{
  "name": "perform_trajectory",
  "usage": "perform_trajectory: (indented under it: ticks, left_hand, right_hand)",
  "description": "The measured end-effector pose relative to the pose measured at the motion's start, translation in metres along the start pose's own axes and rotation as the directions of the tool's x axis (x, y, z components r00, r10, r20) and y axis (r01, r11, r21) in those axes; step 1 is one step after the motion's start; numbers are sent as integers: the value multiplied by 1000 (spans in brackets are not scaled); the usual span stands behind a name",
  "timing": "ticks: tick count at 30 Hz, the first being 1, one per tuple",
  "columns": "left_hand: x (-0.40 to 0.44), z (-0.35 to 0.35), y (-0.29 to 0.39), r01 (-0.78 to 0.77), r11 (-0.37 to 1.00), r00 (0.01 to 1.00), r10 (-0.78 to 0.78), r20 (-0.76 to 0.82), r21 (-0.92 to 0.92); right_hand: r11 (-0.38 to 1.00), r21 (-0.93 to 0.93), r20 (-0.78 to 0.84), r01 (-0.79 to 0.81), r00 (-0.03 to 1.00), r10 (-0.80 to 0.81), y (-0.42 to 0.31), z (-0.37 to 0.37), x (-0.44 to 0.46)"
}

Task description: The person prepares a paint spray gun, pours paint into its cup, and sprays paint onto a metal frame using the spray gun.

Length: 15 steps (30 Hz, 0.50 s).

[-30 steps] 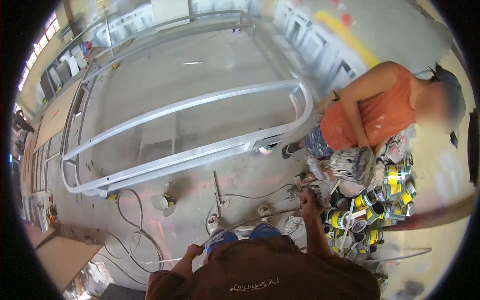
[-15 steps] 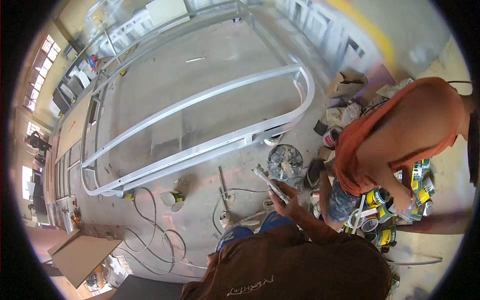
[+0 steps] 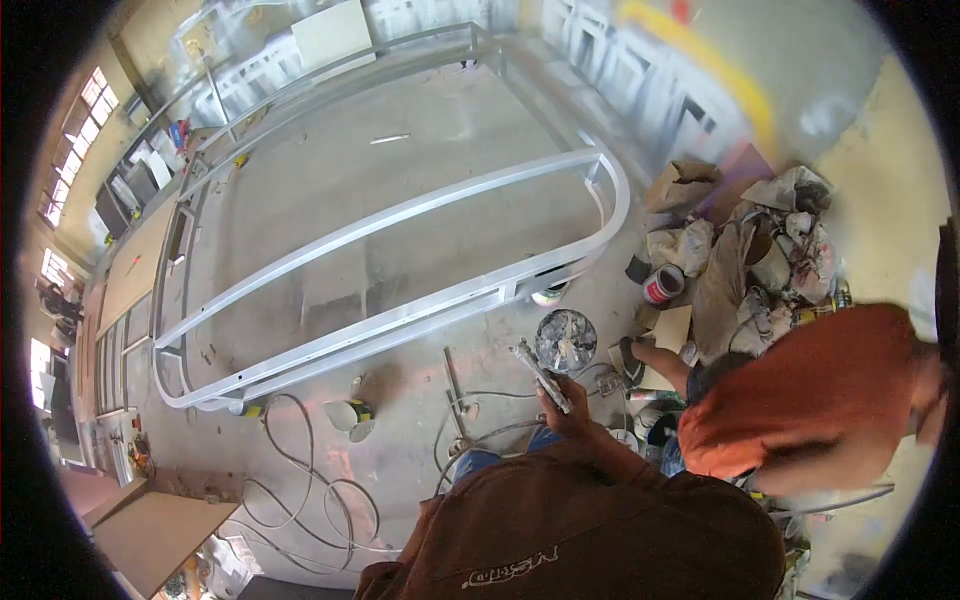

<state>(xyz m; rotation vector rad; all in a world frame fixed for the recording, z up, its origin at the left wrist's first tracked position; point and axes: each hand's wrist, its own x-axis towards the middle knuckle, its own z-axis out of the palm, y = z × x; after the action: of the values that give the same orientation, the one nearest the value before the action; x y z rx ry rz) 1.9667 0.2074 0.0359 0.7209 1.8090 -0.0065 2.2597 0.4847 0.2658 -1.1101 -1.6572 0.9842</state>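
My right hand (image 3: 574, 408) is closed around a long, narrow, paint-smeared tool (image 3: 541, 377), whose exact kind I cannot make out. The tool points up and to the left, away from my body. Just beyond it stands a round bucket (image 3: 566, 340) with grey, caked contents. A silvery metal frame (image 3: 400, 310) with rounded corners lies further off, apart from my hand. My left hand is out of sight, hidden behind or below my brown shirt (image 3: 600, 530).
A person in an orange shirt (image 3: 800, 390) bends over at my right. Crumpled bags (image 3: 715, 300) and a red-and-white can (image 3: 663, 284) lie along the wall. A hose (image 3: 310, 480) loops across the floor near a cut-open can (image 3: 350, 418). A cardboard sheet (image 3: 165, 535) stands at lower left.
The person in orange has moved lower and nearer, uncovering the bags by the wall and covering the pile of cans. My right hand keeps hold of the tool and has shifted slightly.
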Motion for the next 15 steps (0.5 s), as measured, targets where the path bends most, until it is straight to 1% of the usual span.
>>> perform_trajectory:
  ticks: [1, 4, 7, 10, 11, 14, 15]
  left_hand:
    - [7, -6, -2, -8, 1000, 1000, 8, 10, 17]
    - [25, -22, -5, -37, 997, 999, 34, 42, 71]
    - [44, -39, -7, -71, 990, 995, 62, 77, 123]
    - [58, -52, -1, -107, 975, 989, 84, 123, 194]
    - [63, -55, 3, -116, 972, 986, 88, 138, 205]
    - [75, -58, 15, -128, 960, 982, 87, 170, 247]
    - [78, -58, 21, -128, 958, 980, 83, 179, 256]
  right_hand:
    - [1000, 7, -22, 8, 1000, -8, -2, 6, -1]
    - [995, 26, -17, -99, 995, 99, 8, 21, -8]
    - [959, 39, -56, -281, 958, 283, 14, 28, -17]
    - [996, -37, -161, -85, 984, 78, 36, 21, -26]
    - [995, 16, -164, -94, 982, 95, 37, 16, -28]
    - [964, 67, -219, -256, 939, 265, 26, -11, -29]
    - [981, -96, -261, -170, 955, 140, 20, -25, -26]
